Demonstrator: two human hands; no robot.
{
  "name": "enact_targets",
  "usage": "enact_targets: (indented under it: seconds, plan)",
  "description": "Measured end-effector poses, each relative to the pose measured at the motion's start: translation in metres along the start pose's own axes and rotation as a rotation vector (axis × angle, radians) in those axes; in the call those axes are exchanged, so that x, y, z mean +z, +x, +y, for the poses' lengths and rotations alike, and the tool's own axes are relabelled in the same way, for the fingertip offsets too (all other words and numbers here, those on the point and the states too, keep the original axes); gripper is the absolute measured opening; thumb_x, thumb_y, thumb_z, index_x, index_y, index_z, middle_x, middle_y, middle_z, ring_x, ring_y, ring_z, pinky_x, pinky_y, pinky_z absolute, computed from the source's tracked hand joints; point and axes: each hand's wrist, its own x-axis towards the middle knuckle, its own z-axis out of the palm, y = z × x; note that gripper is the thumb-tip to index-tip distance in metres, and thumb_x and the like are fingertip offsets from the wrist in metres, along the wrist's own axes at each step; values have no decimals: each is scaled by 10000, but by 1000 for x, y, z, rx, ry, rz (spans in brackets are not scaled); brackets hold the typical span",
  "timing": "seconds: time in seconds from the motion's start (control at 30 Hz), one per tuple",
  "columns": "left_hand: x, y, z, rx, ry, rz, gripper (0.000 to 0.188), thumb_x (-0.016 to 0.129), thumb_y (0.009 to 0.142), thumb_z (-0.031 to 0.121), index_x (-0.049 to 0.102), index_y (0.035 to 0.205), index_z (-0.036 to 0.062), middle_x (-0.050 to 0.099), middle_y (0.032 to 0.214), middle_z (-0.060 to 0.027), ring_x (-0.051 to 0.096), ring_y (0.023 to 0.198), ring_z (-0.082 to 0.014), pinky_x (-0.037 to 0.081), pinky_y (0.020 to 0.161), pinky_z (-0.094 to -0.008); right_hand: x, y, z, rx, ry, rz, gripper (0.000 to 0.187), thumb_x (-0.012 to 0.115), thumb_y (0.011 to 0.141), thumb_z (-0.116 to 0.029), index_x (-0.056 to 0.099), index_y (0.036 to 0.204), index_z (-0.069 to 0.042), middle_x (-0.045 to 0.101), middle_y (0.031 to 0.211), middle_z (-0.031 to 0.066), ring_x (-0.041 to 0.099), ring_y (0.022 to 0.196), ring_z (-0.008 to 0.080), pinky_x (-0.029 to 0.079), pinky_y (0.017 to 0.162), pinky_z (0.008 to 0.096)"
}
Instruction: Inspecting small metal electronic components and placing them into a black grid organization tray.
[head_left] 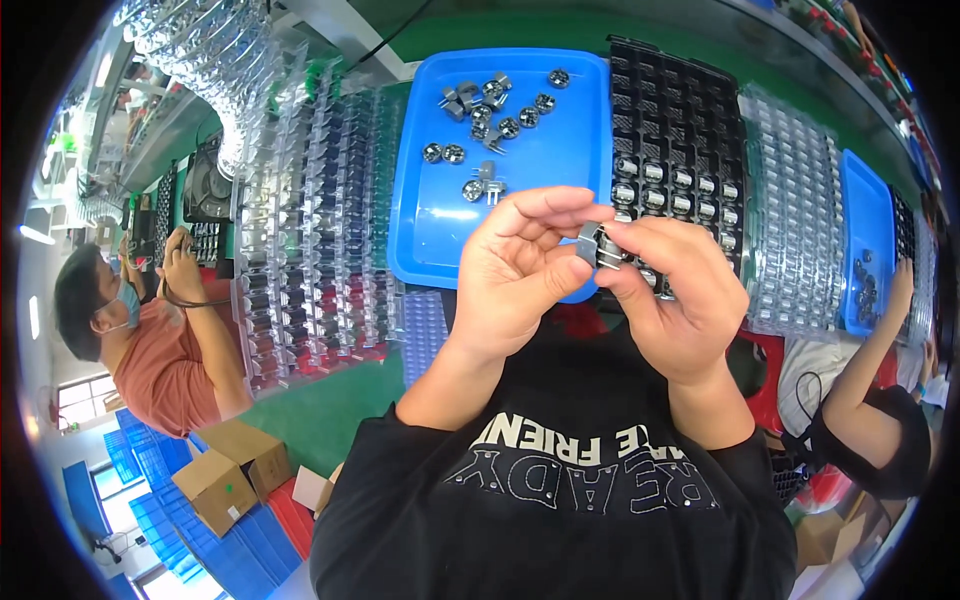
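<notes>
Just beyond my chest, both hands meet on a small grey metal part with prongs (590, 243). My left hand (512, 268) pinches its left side between thumb and fingers. From the other side, the thumb and fingertips of my right hand (688, 290) close on its dark, pronged end. Fingers cover much of the part, and I cannot tell whether it is one piece or two pressed together. Behind my hands lies a blue tray (555, 170), with several loose round black-and-silver parts (510, 128) and grey pronged pieces (488, 180) scattered over it.
A black compartment tray (665, 110) stands right of the blue tray, silver parts in its nearer rows. Stacked clear plastic trays (315, 220) rise at left, more (795, 200) at right. Co-workers sit on both sides; a second blue tray (858, 220) lies far right.
</notes>
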Motion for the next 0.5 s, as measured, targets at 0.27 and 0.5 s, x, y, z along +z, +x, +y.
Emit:
enact_targets:
  seconds: [0.27,0.5]
  plan:
    - [-4,-3,2,-2,13,-61,481,703,857,-76,521,1302,-56,617,1265,-215,613,1176,-238,529,996,-356,1,-3,1,-20,30,28,272,825,784,-120,729,1010,-3,702,898,118,685,788,232,565,679,308]
    - [-2,-6,-1,-24,30,-59,468,698,843,-108,533,1278,-65,626,1235,-212,628,1158,-247,553,968,-363,-5,-11,5,-12,36,-29,286,832,790,-107,712,1018,15,706,954,125,687,850,226,566,736,308]
